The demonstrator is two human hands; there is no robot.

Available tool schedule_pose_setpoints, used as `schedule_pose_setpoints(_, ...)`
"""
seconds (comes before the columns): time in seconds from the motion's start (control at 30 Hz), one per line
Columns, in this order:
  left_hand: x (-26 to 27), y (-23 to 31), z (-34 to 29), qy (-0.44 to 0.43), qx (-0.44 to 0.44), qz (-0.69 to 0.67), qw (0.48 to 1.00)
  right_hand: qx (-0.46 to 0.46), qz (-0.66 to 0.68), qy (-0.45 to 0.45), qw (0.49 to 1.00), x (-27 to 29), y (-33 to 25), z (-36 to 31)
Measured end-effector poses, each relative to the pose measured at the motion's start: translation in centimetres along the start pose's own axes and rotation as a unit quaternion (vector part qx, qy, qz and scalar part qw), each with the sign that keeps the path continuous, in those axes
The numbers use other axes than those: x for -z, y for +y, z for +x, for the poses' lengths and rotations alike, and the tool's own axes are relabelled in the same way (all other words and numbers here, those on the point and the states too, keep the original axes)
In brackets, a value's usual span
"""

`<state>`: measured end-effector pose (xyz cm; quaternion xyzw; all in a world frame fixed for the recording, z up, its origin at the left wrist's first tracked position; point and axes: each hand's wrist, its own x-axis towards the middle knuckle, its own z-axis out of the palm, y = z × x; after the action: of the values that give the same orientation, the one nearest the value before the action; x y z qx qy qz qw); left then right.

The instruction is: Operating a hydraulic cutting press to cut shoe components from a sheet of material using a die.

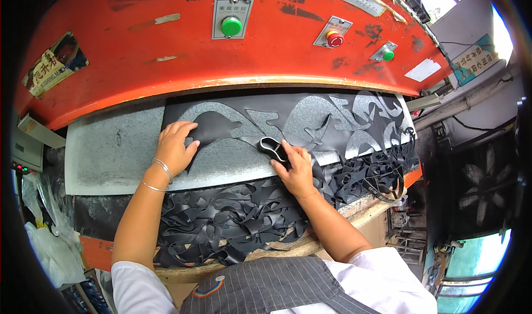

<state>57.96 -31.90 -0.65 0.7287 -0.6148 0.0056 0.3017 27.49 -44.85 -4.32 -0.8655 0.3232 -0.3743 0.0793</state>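
A black leather-like sheet (213,126) lies on a pale cutting board (119,150), with many curved shapes cut out of it. My left hand (176,145) rests at the sheet's left edge, thumb and fingers apart. In my right hand (296,170), between thumb and forefinger, is a small curved cutting die (272,145) with a bright metal rim. It stands on the board at the sheet's lower edge, near the cut-out openings. Two bracelets (159,175) circle my left wrist.
A heap of black offcut strips (233,217) lies along the board's near edge. Beyond the board rises a red machine (166,53) with a green button (231,26) and a red button (334,38). A large fan (481,186) stands at the right; plastic bags (50,247) hang at the left.
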Motion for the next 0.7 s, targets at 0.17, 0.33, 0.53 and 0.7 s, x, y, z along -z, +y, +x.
schedule_pose_setpoints(0.17,0.4,0.9,-0.6,0.013,0.026,-0.058,0.998,0.007,0.017,0.018,1.0,-0.4,0.5,0.1)
schedule_pose_setpoints(0.33,2.1,4.5,0.3,0.009,0.029,-0.079,0.996,0.009,0.019,0.007,1.0,-0.3,0.9,0.4)
schedule_pose_setpoints(0.53,3.3,9.7,3.9,-0.061,0.097,-0.212,0.971,-0.032,0.114,-0.004,0.993,2.4,2.8,3.4)
schedule_pose_setpoints(0.7,5.0,15.2,9.3,0.003,0.028,-0.27,0.962,-0.095,0.091,0.289,0.948,10.4,11.7,16.5)
